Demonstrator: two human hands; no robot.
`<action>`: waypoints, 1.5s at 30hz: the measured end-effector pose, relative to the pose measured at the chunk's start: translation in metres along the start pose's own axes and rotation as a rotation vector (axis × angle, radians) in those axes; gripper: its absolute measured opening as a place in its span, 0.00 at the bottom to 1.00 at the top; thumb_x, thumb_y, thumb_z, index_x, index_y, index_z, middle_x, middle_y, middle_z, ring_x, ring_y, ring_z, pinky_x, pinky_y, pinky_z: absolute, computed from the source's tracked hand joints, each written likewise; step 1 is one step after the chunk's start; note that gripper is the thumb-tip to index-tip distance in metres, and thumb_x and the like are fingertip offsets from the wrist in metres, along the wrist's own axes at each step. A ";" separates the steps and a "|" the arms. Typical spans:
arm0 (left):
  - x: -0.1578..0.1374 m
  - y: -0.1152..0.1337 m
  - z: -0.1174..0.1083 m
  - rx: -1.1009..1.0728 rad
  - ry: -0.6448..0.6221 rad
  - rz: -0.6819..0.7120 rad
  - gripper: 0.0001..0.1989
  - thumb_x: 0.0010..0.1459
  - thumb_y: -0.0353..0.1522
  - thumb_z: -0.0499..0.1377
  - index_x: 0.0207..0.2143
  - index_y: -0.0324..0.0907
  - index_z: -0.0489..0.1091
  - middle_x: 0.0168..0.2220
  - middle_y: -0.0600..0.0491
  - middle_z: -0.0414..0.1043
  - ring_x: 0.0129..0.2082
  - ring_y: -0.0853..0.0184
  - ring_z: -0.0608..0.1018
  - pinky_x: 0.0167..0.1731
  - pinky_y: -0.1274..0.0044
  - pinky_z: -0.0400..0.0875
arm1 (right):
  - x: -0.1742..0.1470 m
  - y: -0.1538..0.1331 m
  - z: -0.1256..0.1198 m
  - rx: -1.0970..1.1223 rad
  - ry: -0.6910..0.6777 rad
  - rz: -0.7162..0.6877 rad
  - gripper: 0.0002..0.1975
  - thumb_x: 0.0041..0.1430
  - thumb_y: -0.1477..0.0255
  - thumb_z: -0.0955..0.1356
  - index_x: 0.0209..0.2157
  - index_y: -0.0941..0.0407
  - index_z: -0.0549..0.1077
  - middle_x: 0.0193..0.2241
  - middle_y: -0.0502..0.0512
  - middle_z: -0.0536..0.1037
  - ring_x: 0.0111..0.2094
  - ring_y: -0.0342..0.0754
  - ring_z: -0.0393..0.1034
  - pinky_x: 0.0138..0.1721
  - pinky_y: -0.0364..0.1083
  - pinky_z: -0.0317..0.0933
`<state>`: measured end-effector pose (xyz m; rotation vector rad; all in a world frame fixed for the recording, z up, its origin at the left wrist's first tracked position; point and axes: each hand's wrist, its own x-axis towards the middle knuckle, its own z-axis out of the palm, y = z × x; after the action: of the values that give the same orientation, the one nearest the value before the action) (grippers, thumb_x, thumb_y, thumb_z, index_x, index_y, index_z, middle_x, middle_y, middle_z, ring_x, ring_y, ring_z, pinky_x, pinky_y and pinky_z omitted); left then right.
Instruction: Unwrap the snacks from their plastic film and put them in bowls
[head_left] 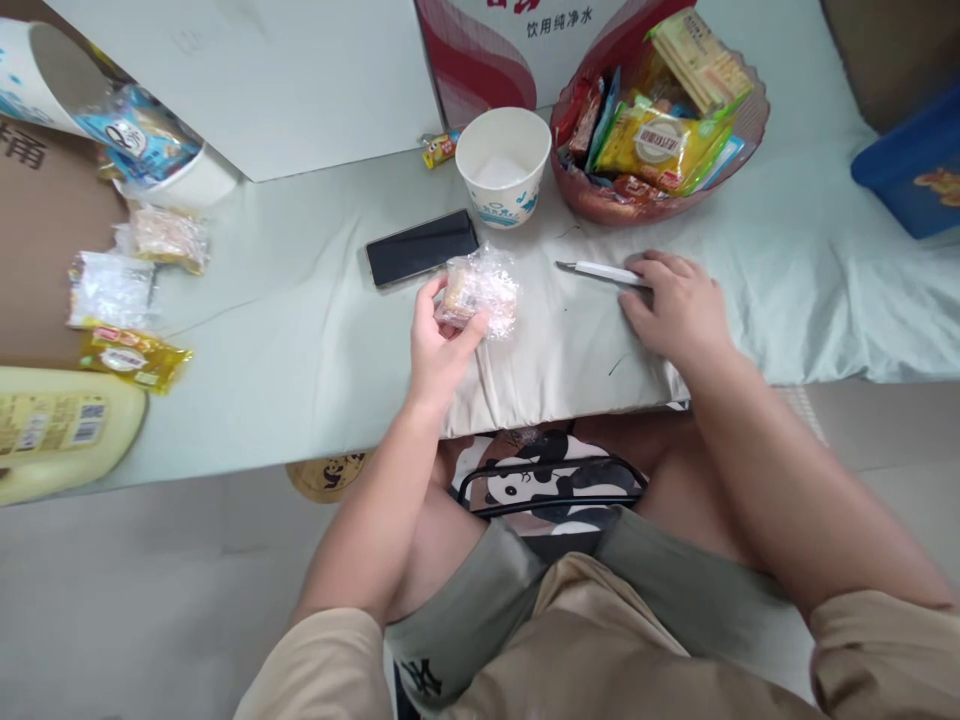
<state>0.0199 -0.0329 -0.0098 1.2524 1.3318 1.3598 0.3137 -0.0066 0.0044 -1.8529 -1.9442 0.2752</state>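
Note:
A snack in a clear, crinkled wrapper [486,290] is pinched between the thumb and fingers of my left hand [439,355], just above the cloth-covered table. My right hand [684,308] rests on the cloth, thumb and fingers closed around the rear end of a slim white craft knife [609,272]. Its dark tip points left, toward the wrapped snack. Behind my left hand lies a black phone [421,248]. A white paper cup [504,190] with blue print stands upright beyond the snack; something whitish shows inside it.
A reddish glass bowl [637,208] full of packaged snacks stands at the back right. Large boxes [277,80] line the back. Wrapped snacks [139,355], a tipped paper cup [37,80] and a yellow jug [67,430] occupy the left. A blue container [911,165] stands right.

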 end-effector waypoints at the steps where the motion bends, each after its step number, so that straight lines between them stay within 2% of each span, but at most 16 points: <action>1: 0.000 -0.001 0.000 0.003 0.000 0.006 0.38 0.49 0.53 0.72 0.57 0.50 0.64 0.54 0.47 0.74 0.52 0.59 0.81 0.53 0.68 0.77 | -0.001 0.002 -0.002 0.006 0.001 0.001 0.14 0.60 0.68 0.66 0.46 0.55 0.78 0.54 0.69 0.78 0.56 0.70 0.70 0.55 0.69 0.61; 4: 0.001 -0.004 0.000 0.020 0.007 0.018 0.37 0.51 0.52 0.71 0.57 0.50 0.63 0.54 0.47 0.74 0.52 0.59 0.81 0.53 0.68 0.77 | -0.004 -0.004 -0.010 0.112 0.025 0.008 0.13 0.65 0.64 0.63 0.40 0.54 0.78 0.38 0.64 0.82 0.41 0.62 0.75 0.46 0.61 0.66; 6: 0.001 -0.005 -0.001 0.048 0.003 0.021 0.36 0.52 0.50 0.71 0.58 0.50 0.63 0.53 0.47 0.74 0.51 0.60 0.81 0.52 0.68 0.77 | -0.009 -0.015 -0.015 0.245 -0.002 -0.018 0.17 0.70 0.60 0.60 0.37 0.52 0.77 0.27 0.57 0.79 0.31 0.55 0.73 0.40 0.55 0.67; 8: 0.000 -0.005 0.000 0.079 -0.005 0.020 0.34 0.53 0.48 0.71 0.58 0.50 0.63 0.52 0.48 0.74 0.49 0.61 0.81 0.51 0.69 0.77 | -0.015 -0.031 -0.015 0.347 -0.054 -0.093 0.21 0.71 0.55 0.59 0.36 0.51 0.77 0.24 0.55 0.76 0.27 0.52 0.71 0.36 0.52 0.66; 13: -0.005 -0.002 0.005 0.106 -0.035 0.011 0.35 0.53 0.49 0.71 0.58 0.50 0.64 0.48 0.49 0.74 0.43 0.63 0.82 0.45 0.70 0.79 | -0.024 -0.061 0.000 0.400 -0.134 -0.284 0.22 0.70 0.55 0.59 0.41 0.52 0.79 0.32 0.58 0.80 0.35 0.55 0.74 0.39 0.53 0.67; 17: -0.002 -0.004 0.004 0.007 -0.045 0.007 0.36 0.53 0.52 0.70 0.59 0.52 0.63 0.53 0.47 0.74 0.50 0.59 0.81 0.49 0.69 0.79 | -0.021 -0.062 0.003 0.375 -0.175 -0.289 0.20 0.71 0.58 0.60 0.42 0.52 0.80 0.32 0.58 0.79 0.34 0.54 0.74 0.40 0.52 0.66; 20: 0.005 -0.007 -0.002 -0.083 -0.001 -0.039 0.35 0.53 0.52 0.70 0.58 0.53 0.62 0.55 0.47 0.73 0.53 0.59 0.80 0.49 0.70 0.79 | -0.018 -0.053 -0.002 0.343 -0.222 -0.285 0.20 0.70 0.59 0.60 0.40 0.52 0.81 0.29 0.57 0.77 0.33 0.54 0.73 0.38 0.51 0.65; 23: 0.010 -0.007 -0.007 -0.130 0.047 -0.054 0.33 0.53 0.51 0.69 0.56 0.53 0.62 0.55 0.48 0.74 0.54 0.59 0.79 0.49 0.70 0.79 | -0.014 -0.041 -0.009 0.310 -0.220 -0.257 0.18 0.69 0.60 0.61 0.40 0.51 0.81 0.31 0.57 0.79 0.33 0.54 0.73 0.37 0.52 0.65; 25: 0.010 -0.007 -0.007 -0.111 0.041 -0.052 0.32 0.55 0.52 0.68 0.56 0.53 0.62 0.55 0.47 0.74 0.54 0.59 0.79 0.48 0.70 0.79 | -0.012 -0.031 -0.012 0.278 -0.151 -0.200 0.17 0.67 0.61 0.62 0.41 0.51 0.81 0.33 0.58 0.80 0.34 0.55 0.73 0.38 0.53 0.65; 28: 0.005 -0.005 -0.001 -0.035 -0.021 -0.037 0.34 0.55 0.53 0.68 0.58 0.53 0.61 0.55 0.47 0.74 0.51 0.60 0.81 0.47 0.70 0.78 | -0.009 -0.019 -0.011 0.191 -0.014 -0.084 0.14 0.65 0.63 0.64 0.43 0.52 0.80 0.36 0.60 0.80 0.34 0.56 0.73 0.39 0.55 0.66; 31: -0.003 -0.001 0.006 0.050 -0.131 -0.012 0.35 0.54 0.55 0.68 0.57 0.50 0.63 0.49 0.48 0.77 0.45 0.61 0.82 0.45 0.70 0.78 | -0.007 -0.012 -0.007 0.105 0.064 -0.029 0.12 0.63 0.66 0.66 0.43 0.53 0.79 0.39 0.63 0.80 0.38 0.59 0.72 0.42 0.57 0.66; 34: -0.009 0.006 0.010 0.124 -0.181 -0.022 0.29 0.56 0.56 0.64 0.50 0.46 0.69 0.39 0.51 0.78 0.38 0.63 0.81 0.40 0.72 0.77 | -0.006 -0.009 -0.002 0.058 0.082 -0.012 0.12 0.61 0.68 0.66 0.43 0.54 0.78 0.38 0.64 0.79 0.41 0.62 0.71 0.45 0.60 0.65; 37: -0.008 0.008 0.004 0.211 -0.060 0.002 0.26 0.59 0.58 0.60 0.38 0.44 0.74 0.33 0.52 0.76 0.38 0.62 0.80 0.42 0.71 0.76 | -0.006 -0.011 0.000 -0.004 0.070 0.038 0.12 0.60 0.68 0.66 0.42 0.55 0.78 0.39 0.66 0.78 0.43 0.65 0.70 0.47 0.65 0.64; 39: -0.004 0.006 -0.003 0.208 0.030 0.026 0.29 0.60 0.59 0.57 0.39 0.44 0.76 0.39 0.49 0.79 0.45 0.59 0.80 0.49 0.68 0.75 | -0.007 -0.013 -0.001 -0.051 0.059 0.076 0.13 0.60 0.69 0.65 0.43 0.56 0.78 0.41 0.68 0.78 0.46 0.67 0.70 0.48 0.67 0.62; 42: 0.002 0.002 -0.010 0.124 0.072 0.033 0.33 0.61 0.62 0.53 0.48 0.46 0.75 0.52 0.47 0.77 0.56 0.56 0.77 0.56 0.65 0.72 | -0.008 -0.016 -0.003 -0.055 0.082 0.085 0.15 0.60 0.70 0.64 0.46 0.56 0.77 0.46 0.69 0.77 0.51 0.69 0.69 0.51 0.70 0.60; 45: 0.003 0.003 -0.011 0.103 0.041 0.056 0.33 0.56 0.62 0.59 0.50 0.48 0.73 0.54 0.47 0.76 0.57 0.55 0.77 0.55 0.65 0.73 | -0.009 -0.021 -0.004 0.095 0.092 -0.055 0.18 0.58 0.71 0.65 0.50 0.55 0.76 0.51 0.68 0.77 0.54 0.68 0.69 0.55 0.68 0.60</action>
<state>0.0085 -0.0317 -0.0063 1.3462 1.4197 1.3769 0.2965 -0.0183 0.0159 -1.7193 -1.8841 0.2562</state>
